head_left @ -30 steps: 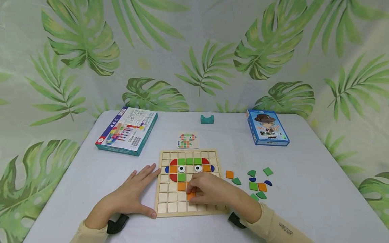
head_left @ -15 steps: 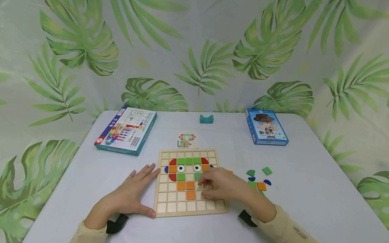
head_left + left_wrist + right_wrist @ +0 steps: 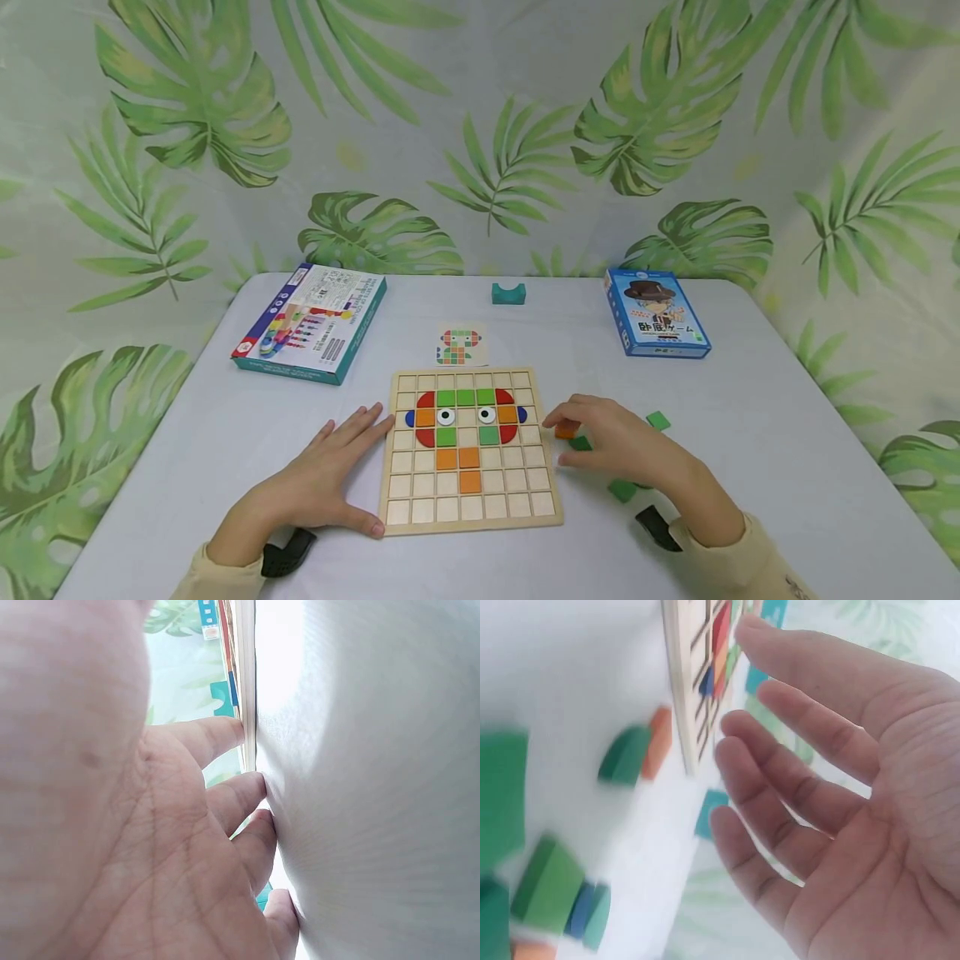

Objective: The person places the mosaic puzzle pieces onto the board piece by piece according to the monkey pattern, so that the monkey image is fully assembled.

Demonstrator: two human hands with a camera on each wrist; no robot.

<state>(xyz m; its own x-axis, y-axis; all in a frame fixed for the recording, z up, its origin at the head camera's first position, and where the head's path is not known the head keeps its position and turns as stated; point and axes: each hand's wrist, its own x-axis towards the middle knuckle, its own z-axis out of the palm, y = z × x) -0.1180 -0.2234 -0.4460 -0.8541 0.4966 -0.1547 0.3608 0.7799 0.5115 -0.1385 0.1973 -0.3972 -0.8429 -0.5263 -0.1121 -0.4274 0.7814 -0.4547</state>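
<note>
A wooden grid board (image 3: 510, 505) lies on the table, partly filled with coloured pieces that form a face with two eye discs. Below the face, several orange squares (image 3: 469, 482) sit in its cells. My left hand (image 3: 318, 479) spreads along the board's left edge, fingertips and thumb touching it. Just right of the board, my right hand (image 3: 615, 442) hovers with loosely bent fingers and nothing between them. Under it lie a loose orange square (image 3: 566, 432) and a green quarter-circle piece (image 3: 581, 443). The right wrist view shows the hand (image 3: 825, 795) apart from these pieces.
A small pattern card (image 3: 462, 346) lies behind the board, with a teal notched block (image 3: 508, 294) beyond it. A game box (image 3: 311, 323) is at back left, a blue box (image 3: 657, 314) at back right. Green squares (image 3: 657, 421) lie around my right hand, which hides other pieces.
My right hand has let go of an orange square in the board's lower cells and moved right, over the loose pieces. The left hand has stayed in place.
</note>
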